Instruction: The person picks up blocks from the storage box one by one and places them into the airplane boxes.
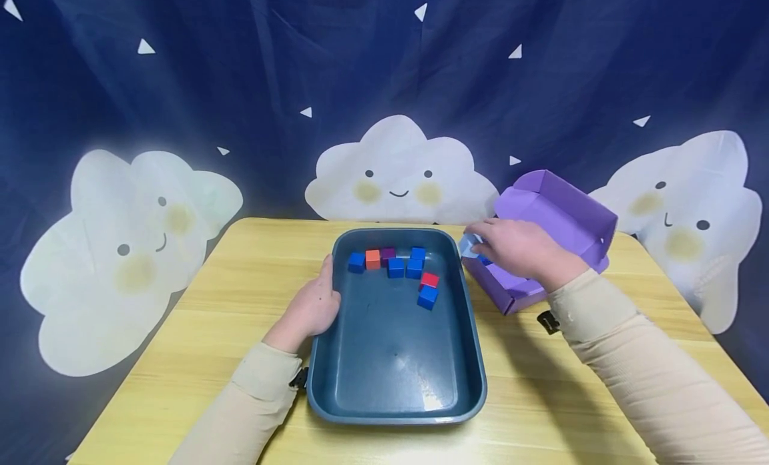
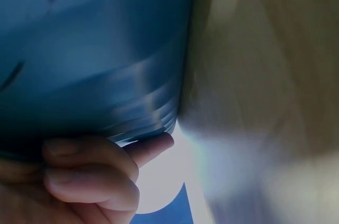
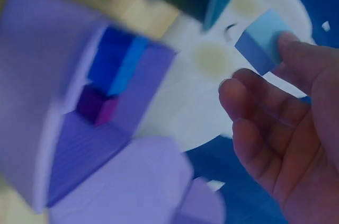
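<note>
A dark teal tray (image 1: 396, 378) lies on the table, with blue cubes (image 1: 395, 267), an orange cube (image 1: 372, 259), a purple cube (image 1: 388, 253) and a red cube (image 1: 429, 280) toward its far end. My left hand (image 1: 314, 303) holds its left side, index finger stretched along the outer wall and other fingers curled in the left wrist view. Between thumb and finger, my right hand (image 1: 510, 246) pinches a light blue cube (image 3: 265, 41), above the tray-side edge of an open purple box (image 1: 504, 293). Inside that box the right wrist view shows blue (image 3: 108, 60) and purple cubes (image 3: 97, 105).
The wooden table (image 1: 198, 358) extends on both sides of the tray. The box's raised lid (image 1: 571, 208) leans back at the far right. Behind the table hangs a dark blue curtain (image 1: 372, 58) printed with clouds.
</note>
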Tool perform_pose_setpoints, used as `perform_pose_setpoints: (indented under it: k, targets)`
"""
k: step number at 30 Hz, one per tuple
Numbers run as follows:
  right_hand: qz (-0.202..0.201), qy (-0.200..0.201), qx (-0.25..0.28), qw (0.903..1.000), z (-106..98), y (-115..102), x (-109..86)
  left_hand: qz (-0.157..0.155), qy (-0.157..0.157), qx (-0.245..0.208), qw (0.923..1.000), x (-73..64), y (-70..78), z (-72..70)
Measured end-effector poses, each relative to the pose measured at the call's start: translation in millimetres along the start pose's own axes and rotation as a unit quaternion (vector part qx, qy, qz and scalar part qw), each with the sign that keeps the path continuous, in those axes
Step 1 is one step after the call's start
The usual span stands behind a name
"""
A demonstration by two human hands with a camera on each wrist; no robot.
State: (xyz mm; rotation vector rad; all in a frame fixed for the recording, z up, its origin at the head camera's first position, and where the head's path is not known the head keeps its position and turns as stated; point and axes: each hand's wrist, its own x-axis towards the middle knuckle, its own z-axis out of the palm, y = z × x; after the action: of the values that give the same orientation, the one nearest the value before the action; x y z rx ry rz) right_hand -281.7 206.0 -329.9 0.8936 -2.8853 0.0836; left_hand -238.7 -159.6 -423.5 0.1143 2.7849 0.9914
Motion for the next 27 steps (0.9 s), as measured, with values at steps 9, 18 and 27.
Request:
perform_pose_setpoints:
  k: [9,18,27]
  targets:
    - [0.049,-0.018,0.011,0.9986,20.2,40.1,-13.9,0.007,0.002,0.006,1.0,-1.1,-0.2,0.6]
    - [0.045,-0.089,0.022,0.9948,56.5,49.1,-12.4,0.004,0.004,0.006,1.0,-3.3,1.1,-0.3]
    - [0.047,-0.084,0.045,0.9944,72.9,47.4,-12.9,0.003,0.003,0.007,1.0,-1.0,-0.8,0.6]
